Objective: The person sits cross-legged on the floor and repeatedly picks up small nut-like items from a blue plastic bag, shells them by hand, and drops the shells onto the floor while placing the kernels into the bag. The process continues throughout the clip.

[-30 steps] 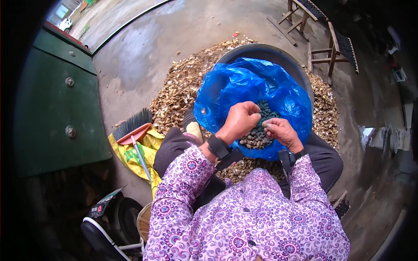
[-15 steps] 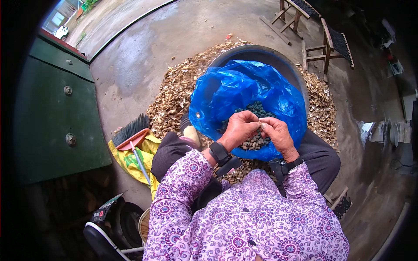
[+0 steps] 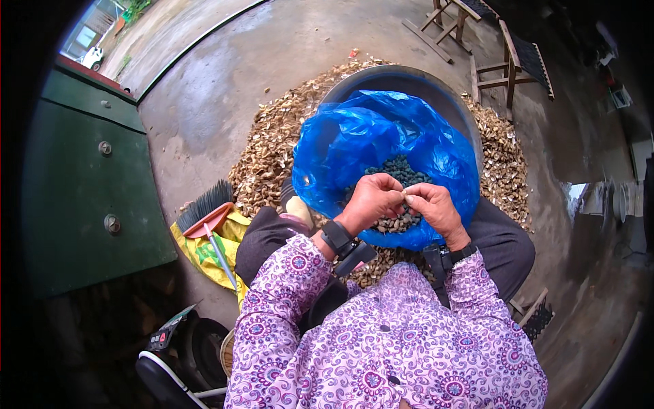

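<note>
My left hand (image 3: 372, 202) and my right hand (image 3: 434, 209) meet fingertip to fingertip over the mouth of a blue plastic bag (image 3: 340, 153). Both are closed in a pinch on a small pale peanut (image 3: 405, 196), mostly hidden by the fingers. Below them, many peanuts (image 3: 397, 169) lie in the bag and look bluish inside it. The bag sits crumpled open in a wide grey metal basin (image 3: 436, 82) in front of me, between my knees.
Piles of broken peanut shells (image 3: 269, 146) surround the basin. To the left, a broom (image 3: 208, 215) lies on a yellow sack (image 3: 197, 249), near a dark green cabinet (image 3: 88, 198). Wooden folding stools (image 3: 509, 78) stand at the far right. A woven basket (image 3: 228, 351) is at lower left.
The view has shifted slightly. Both hands stay pinched together over the bag, with only a slight change in the fingers.
</note>
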Motion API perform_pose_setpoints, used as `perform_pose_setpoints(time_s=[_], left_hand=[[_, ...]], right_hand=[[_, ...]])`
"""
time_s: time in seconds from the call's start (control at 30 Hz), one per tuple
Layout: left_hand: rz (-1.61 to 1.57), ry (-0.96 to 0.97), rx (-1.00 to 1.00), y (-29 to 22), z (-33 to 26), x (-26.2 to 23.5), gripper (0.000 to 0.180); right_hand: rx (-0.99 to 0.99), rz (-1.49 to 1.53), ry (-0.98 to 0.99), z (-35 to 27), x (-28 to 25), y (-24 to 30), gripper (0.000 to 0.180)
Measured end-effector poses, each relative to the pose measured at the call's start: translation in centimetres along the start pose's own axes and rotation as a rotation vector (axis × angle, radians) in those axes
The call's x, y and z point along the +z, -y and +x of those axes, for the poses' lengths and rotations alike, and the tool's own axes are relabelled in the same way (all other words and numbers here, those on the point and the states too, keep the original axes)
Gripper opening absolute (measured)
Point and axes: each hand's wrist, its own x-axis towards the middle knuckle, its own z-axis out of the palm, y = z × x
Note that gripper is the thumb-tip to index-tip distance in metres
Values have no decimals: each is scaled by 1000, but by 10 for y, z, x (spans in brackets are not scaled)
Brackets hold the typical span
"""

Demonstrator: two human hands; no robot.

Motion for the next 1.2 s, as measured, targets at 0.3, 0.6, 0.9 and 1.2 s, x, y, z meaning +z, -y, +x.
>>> perform_pose_setpoints(time_s=[0.3,0.6,0.9,1.2], left_hand=[[80,-22,45,5,1,-1,11],[138,19,110,8,-1,-4,10],[169,26,96,3,-3,-6,10],[227,91,142,-2,-4,-7,7]], right_hand=[[-10,-83,1,0,3,3,20],[-92,-221,-2,-3,6,9,17],[-30,-237,-1,-4,9,17,20],[-173,-446,-113,-7,19,22,12]])
